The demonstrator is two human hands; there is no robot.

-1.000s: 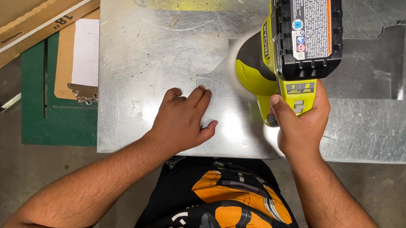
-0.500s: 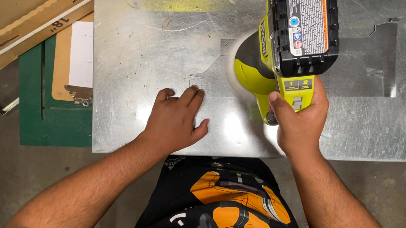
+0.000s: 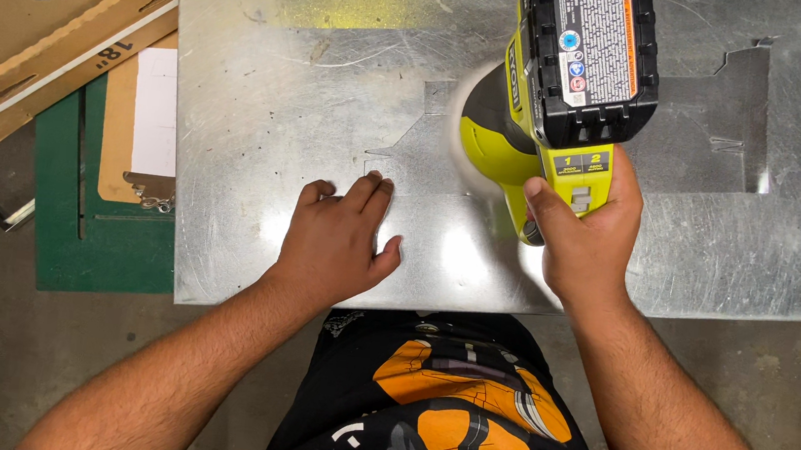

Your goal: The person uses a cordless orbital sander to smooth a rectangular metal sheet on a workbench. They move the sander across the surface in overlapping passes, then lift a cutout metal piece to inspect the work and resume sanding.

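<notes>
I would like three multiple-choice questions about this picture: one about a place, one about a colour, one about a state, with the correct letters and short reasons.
1. Where does the left hand rest?
A. flat on the metal sheet
B. on the cardboard box
C. on the tool's battery

2. What colour is the body of the cordless power tool?
A. red
B. yellow-green
C. blue

3. What is the state of the right hand?
A. open and empty
B. flat on the sheet
C. closed around the tool's grip

Answers:
1 A, the palm and fingers lie spread on the galvanised metal sheet.
2 B, its housing is yellow-green under a black battery.
3 C, the fingers wrap the handle.
</notes>
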